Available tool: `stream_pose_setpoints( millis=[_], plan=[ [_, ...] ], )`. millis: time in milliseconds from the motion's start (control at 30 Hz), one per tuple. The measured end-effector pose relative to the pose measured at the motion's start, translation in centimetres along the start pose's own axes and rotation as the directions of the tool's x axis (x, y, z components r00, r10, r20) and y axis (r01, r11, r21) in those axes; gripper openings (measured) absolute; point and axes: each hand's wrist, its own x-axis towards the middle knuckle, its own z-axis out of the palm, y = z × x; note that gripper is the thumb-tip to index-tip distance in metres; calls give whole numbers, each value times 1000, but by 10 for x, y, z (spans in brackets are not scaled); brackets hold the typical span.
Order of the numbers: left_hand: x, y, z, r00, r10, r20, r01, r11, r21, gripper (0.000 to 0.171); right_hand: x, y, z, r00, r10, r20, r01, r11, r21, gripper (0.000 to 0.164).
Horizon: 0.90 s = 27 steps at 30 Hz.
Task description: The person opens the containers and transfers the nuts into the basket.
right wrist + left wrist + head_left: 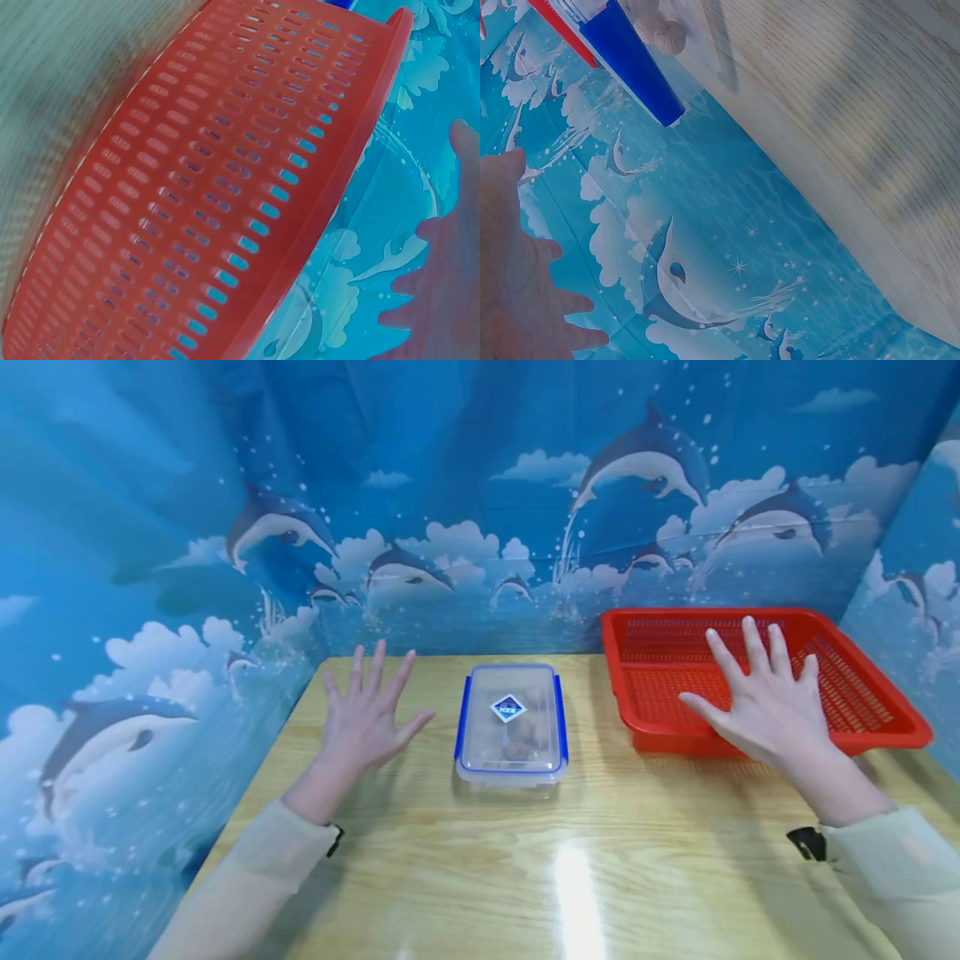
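Note:
My left hand (363,722) is spread with straight fingers above the table, to the left of a clear plastic food container (480,739) with blue side clips. Several round brownish things (519,745) show dimly through its lid, and in the left wrist view round things (670,37) appear through its side. My right hand (776,710), fingers also spread, is over the front of a red plastic basket (626,681) and holds nothing. In the right wrist view the slotted basket wall (202,165) fills the middle, with the right hand (442,292) at the edge.
The wooden table (450,860) runs back to a blue dolphin-print curtain (450,485), which also lines the left and right sides. The container sits between the hands, left of the basket. Glare lies on the table's front.

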Motion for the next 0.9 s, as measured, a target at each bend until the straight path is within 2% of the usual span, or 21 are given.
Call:
stream_pose_setpoints(
  millis=[233,533,900],
  plan=[
    [2,2,1,1000,7,-11,-8,1000,-13,86,5,-10,-1,1000,-28,-5,28,1000,1,96],
    [1,0,6,1000,0,11,0,1000,-15,86,12,-29,1,998,-66,9,66,998,19,95],
    [-3,-3,14,1000,-6,17,7,999,-36,86,22,-67,11,991,-134,24,132,990,48,92]
  ],
)
